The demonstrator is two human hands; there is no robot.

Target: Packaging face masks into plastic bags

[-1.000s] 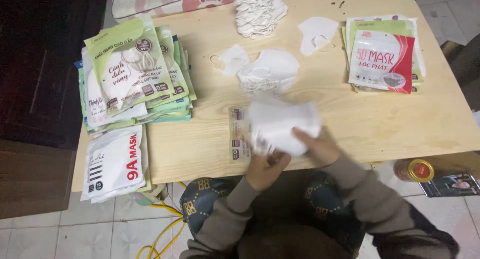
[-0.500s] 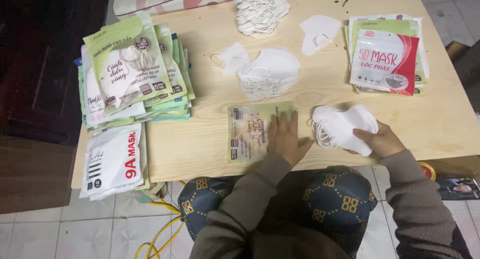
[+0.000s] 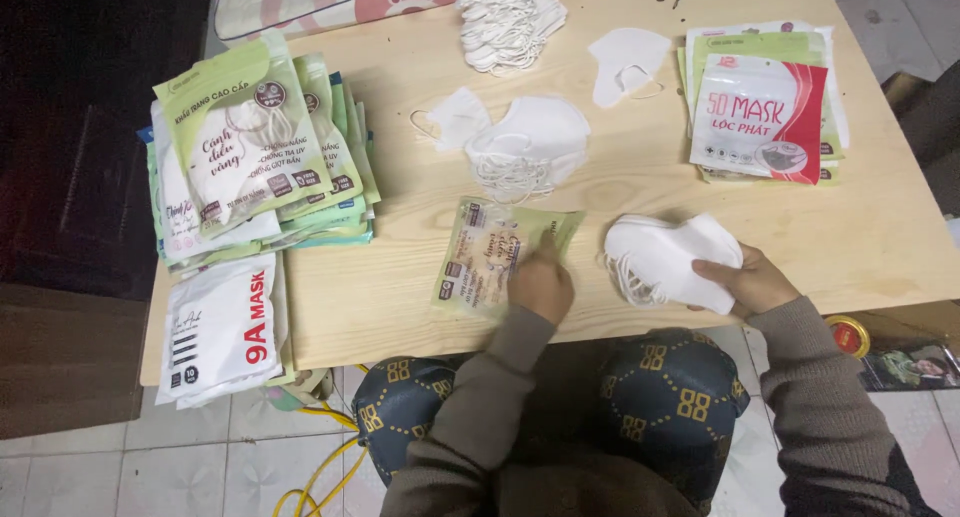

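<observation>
1. The left hand [image 3: 540, 285] lies flat on a green packet [image 3: 500, 252] near the bottom middle of the frame. It presses down and does not grip.
2. The right hand [image 3: 750, 282] is closed around a stack of white masks [image 3: 665, 257] at the lower right, just beside the packet.
3. More white masks [image 3: 530, 142] lie in the middle of the wooden table [image 3: 400, 297].
4. A big pile of packets [image 3: 255, 157] sits at the upper left.
5. A smaller pile of packets [image 3: 765, 102] sits at the upper right.
</observation>
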